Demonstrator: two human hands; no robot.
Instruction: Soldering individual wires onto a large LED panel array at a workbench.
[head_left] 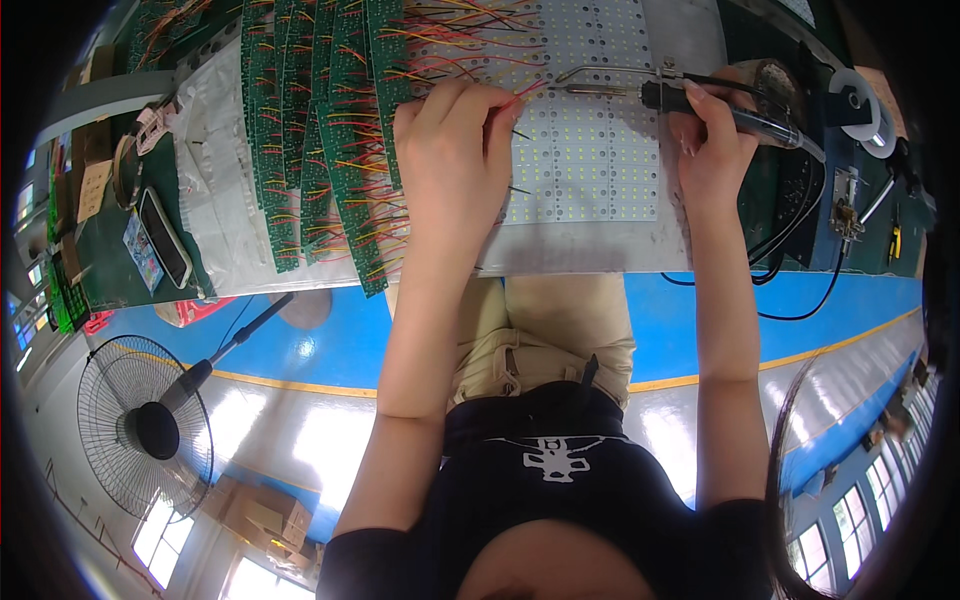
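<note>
My left hand (455,150) is closed, thumb and fingertips pinching a thin red wire (532,88) above a white board panel (590,150) dotted with small yellowish squares. In my right hand (715,145) is a soldering iron (655,96), gripped by its black handle. A thin curved metal tube runs along the iron, and both ends point left, close to the wire's end. Whether tip and wire touch, I cannot tell. Left of my left hand lie several long green circuit boards (345,190), overlapping, with red, yellow and black wires sticking out.
A spool of solder (880,130) stands at the right, near a metal feed mechanism (846,200) with black cables. Yellow-handled pliers (895,242) lie at the far right. A phone (165,238) lies on the table's left side. A standing fan (145,428) is at the lower left.
</note>
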